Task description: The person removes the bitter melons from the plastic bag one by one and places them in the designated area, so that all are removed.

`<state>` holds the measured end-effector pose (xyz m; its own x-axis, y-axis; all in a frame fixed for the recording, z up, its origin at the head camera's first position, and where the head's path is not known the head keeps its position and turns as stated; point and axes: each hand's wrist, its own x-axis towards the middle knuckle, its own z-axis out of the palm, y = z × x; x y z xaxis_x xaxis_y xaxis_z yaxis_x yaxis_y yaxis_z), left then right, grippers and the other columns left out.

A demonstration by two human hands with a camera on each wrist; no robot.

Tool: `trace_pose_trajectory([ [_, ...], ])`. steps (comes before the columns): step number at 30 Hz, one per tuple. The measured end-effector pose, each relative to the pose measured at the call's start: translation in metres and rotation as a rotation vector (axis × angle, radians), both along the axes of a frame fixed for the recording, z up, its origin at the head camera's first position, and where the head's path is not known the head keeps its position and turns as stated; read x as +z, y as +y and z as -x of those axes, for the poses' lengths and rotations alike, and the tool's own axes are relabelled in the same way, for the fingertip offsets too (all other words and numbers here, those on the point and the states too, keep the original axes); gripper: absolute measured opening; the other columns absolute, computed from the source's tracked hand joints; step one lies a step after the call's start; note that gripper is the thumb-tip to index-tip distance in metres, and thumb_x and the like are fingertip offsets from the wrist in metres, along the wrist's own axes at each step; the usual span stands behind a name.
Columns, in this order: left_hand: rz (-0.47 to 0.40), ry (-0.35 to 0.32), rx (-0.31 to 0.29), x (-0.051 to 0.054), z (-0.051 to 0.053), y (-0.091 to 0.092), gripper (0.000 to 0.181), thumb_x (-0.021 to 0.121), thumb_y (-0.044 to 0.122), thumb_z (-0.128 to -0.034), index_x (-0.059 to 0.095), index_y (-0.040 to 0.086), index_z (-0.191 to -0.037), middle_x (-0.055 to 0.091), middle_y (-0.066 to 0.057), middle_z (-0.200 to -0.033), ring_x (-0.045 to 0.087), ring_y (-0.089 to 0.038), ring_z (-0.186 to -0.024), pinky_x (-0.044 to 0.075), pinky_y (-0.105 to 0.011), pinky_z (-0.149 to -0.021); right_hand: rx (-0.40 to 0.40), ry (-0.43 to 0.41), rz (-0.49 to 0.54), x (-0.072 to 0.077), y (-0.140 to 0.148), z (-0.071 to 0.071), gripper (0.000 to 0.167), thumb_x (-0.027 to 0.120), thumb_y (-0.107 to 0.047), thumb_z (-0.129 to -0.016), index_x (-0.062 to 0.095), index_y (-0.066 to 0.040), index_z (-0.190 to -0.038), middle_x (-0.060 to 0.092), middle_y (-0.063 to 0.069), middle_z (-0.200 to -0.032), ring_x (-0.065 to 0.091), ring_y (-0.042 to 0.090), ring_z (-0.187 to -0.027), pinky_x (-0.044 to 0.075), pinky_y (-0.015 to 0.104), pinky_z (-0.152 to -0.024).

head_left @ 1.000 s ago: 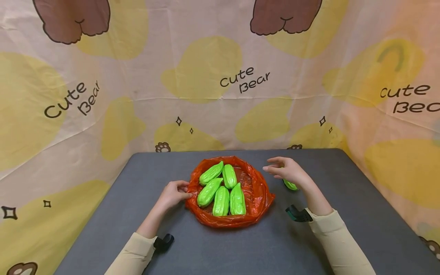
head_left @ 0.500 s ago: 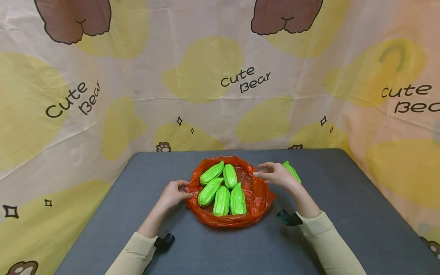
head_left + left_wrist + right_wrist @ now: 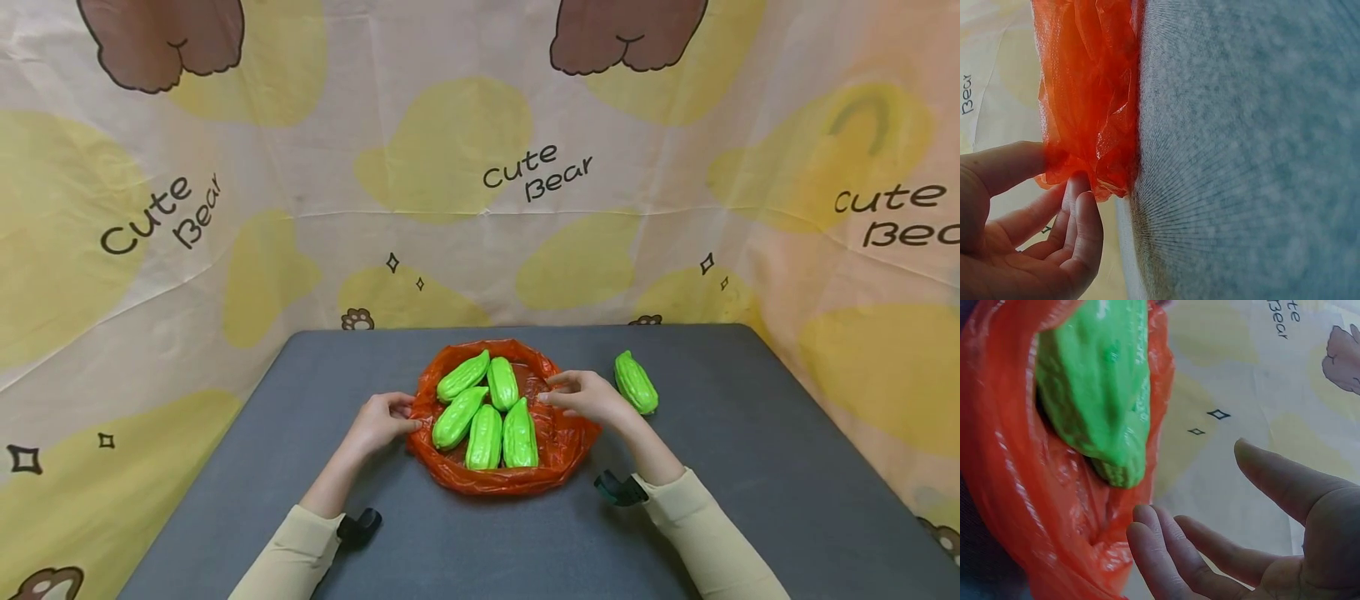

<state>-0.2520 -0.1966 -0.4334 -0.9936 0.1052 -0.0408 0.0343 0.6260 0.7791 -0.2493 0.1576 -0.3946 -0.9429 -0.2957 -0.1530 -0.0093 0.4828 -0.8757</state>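
Note:
A red plastic bag (image 3: 558, 442) lies with its rim rolled open on the table, several bright green bitter melons (image 3: 483, 437) inside it. At the bag's left edge my left hand (image 3: 377, 423) pinches the rim; in the left wrist view the thumb shows through the red plastic, with the fingers behind. Over the bag's right side hovers my right hand (image 3: 588, 398), its fingers loosely extended and nothing held. The right wrist view shows that hand (image 3: 1229, 550) near the bag's rim and a green melon (image 3: 1097, 381). Another bitter melon (image 3: 635, 383) lies on the table, right of the bag.
The grey table (image 3: 480, 550) ends at a patterned cloth backdrop (image 3: 435, 183) at the back and sides. Dark wrist mounts (image 3: 621, 487) stick out below both wrists, close to the table.
My right hand has moved left and toward me, from over the loose melon to above the bag's right side, uncovering that melon. The left hand stays at the rim.

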Motion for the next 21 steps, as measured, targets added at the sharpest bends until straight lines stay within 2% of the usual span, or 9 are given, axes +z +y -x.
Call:
trace_pose_trajectory([
  [8,-0.005,0.003,-0.002,0.001,0.000,0.000,0.041,0.077,0.014,-0.0770,0.064,-0.002,-0.113,0.065,-0.011,-0.090,0.056,-0.014,-0.070,0.046,-0.026,-0.061,-0.012,-0.033,-0.030,-0.008,-0.008,-0.002,0.057,0.069,-0.034,-0.086,0.054,0.002,-0.129,0.061,0.018,-0.115,0.064,0.031,-0.100,0.054,0.039,-0.082],
  [14,-0.004,0.001,-0.004,0.001,-0.001,-0.001,0.042,0.077,0.013,-0.0773,0.064,-0.002,-0.114,0.065,-0.012,-0.093,0.058,-0.014,-0.072,0.047,-0.026,-0.063,0.010,-0.034,-0.023,-0.016,-0.013,-0.004,0.053,0.068,-0.028,-0.088,0.054,0.005,-0.127,0.062,0.020,-0.115,0.065,0.029,-0.098,0.055,0.038,-0.080],
  [21,-0.003,0.000,-0.004,0.000,-0.001,-0.002,0.042,0.077,0.012,-0.0771,0.064,-0.003,-0.114,0.065,-0.012,-0.092,0.058,-0.015,-0.072,0.048,-0.026,-0.064,0.024,-0.051,-0.015,-0.024,-0.019,-0.009,0.053,0.069,-0.028,-0.087,0.055,0.005,-0.126,0.066,0.016,-0.107,0.066,0.026,-0.093,0.055,0.037,-0.078],
])
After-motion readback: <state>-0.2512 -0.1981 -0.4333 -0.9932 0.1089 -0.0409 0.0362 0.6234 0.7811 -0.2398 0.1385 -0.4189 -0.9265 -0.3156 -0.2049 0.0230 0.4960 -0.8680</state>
